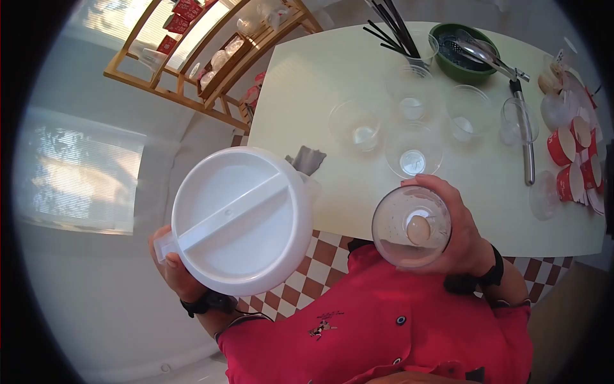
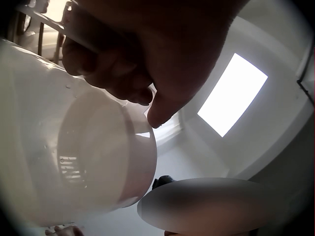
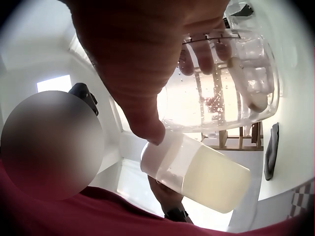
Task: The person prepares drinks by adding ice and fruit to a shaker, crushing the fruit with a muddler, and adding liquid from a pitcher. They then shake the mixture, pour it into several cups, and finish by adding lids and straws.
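While both vessels were held off the table (image 1: 300, 83), head view: your left hand (image 1: 171, 264) gripped the lidded pitcher (image 1: 256, 227) by its handle, out at left; your right hand (image 1: 462, 230) was curled round a clear glass (image 1: 391, 233), a pale rounded piece (image 1: 419, 229) inside. Judged risk: one-sided handle load could roll the pitcher, and a loose lid would spill. Several clear cups (image 1: 412, 146) stood beyond, knockable if the glass swung forward; the green bowl (image 1: 441, 67) held tongs (image 1: 483, 54).

Left wrist view: your fingers were bent at the handle; contents unclear through the cloudy wall.

Right wrist view: your fingers wrapped the glass. Droplets speckled it (which face, could not tell); if outside, slipping was possible. Clear lumps, probably ice, lay within. The pitcher showed pale liquid.
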Demonstrator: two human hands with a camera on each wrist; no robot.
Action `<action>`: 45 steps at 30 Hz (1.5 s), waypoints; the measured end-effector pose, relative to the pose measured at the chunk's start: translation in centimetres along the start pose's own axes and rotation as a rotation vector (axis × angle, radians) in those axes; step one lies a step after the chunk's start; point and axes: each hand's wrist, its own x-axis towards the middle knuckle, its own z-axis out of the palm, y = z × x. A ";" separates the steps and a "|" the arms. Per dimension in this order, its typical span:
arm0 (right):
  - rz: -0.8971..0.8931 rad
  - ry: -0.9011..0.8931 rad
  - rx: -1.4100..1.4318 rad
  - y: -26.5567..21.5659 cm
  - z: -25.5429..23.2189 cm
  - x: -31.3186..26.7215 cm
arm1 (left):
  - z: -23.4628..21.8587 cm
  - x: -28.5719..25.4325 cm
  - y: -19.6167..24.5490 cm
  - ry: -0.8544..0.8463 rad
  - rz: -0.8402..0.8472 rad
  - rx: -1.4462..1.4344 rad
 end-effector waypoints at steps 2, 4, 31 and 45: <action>0.013 -0.026 0.043 0.0 0.8 0.5 | 0.0 -0.4 1.7 -0.084 0.006 -0.004; 0.000 -0.017 0.053 0.2 1.7 0.5 | 1.1 -1.1 3.1 -0.102 0.011 -0.055; -0.084 0.161 -0.034 1.6 1.8 -1.7 | 6.9 0.4 9.2 -0.677 0.151 -0.056; -0.077 0.178 -0.018 1.8 1.8 -2.2 | 6.7 1.4 10.5 -0.821 0.244 0.134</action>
